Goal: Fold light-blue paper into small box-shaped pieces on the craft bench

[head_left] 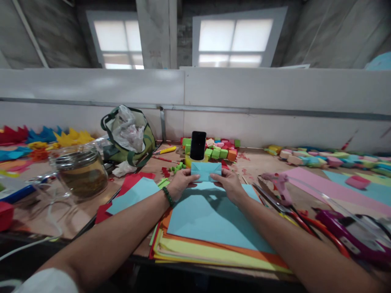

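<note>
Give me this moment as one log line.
left hand: holds folded light-blue paper | right hand: holds its opposite end | beneath: light-blue sheet atop paper stack

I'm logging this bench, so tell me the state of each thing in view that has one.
Folded blue paper: creased, held up
Left hand: pinching its left end
Right hand: pinching its right end
Top blue sheet: lying flat on the paper stack
Glass jar: lidded
Green bag: open, plastic bag inside
Phone: upright, screen dark
Scissors: lying down, blade opening unclear
</note>
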`<state>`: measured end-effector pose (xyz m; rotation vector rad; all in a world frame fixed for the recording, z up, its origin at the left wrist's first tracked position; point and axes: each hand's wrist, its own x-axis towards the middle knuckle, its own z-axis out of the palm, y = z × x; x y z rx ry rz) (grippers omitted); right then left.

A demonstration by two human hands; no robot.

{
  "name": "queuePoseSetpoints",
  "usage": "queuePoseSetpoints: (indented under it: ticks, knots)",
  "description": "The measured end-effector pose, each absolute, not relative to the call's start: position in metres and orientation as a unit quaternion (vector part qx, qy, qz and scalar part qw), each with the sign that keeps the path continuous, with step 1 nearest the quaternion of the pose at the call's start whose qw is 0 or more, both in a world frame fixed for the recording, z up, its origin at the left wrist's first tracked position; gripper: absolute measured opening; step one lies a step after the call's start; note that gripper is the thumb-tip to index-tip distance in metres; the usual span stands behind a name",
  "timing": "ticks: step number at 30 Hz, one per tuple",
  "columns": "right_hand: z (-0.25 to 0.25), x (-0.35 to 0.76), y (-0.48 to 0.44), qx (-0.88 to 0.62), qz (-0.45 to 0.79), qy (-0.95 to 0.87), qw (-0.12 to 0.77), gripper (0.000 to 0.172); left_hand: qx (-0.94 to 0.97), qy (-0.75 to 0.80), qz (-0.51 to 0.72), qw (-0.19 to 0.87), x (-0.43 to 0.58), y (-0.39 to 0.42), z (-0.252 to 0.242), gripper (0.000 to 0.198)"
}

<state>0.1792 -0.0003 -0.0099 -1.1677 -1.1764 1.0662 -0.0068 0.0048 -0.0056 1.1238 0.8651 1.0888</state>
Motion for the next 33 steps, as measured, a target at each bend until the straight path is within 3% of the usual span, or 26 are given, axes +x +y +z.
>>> queuePoseSetpoints:
  ticks: [13,24,33]
  knots:
    - [-0.0057,0.1764,-0.0043,-0.507,0.502,-0.486,0.504,0.03,0.473,0.416,0.476,0.613,-0.0092,0.0082,-0.0049,0.04]
    - [-0.0057,0.1793,-0.0023,-0.482,0.491,-0.505,0.521,0.033,0.474,0.415,0.464,0.623,-0.0109,0.0077,-0.0056,0.04]
    - [-0.004,0.1789,-0.0057,-0.464,0.502,-0.509,0.524,0.029,0.474,0.42,0.445,0.633,-0.0105,0.0073,-0.0022,0.026]
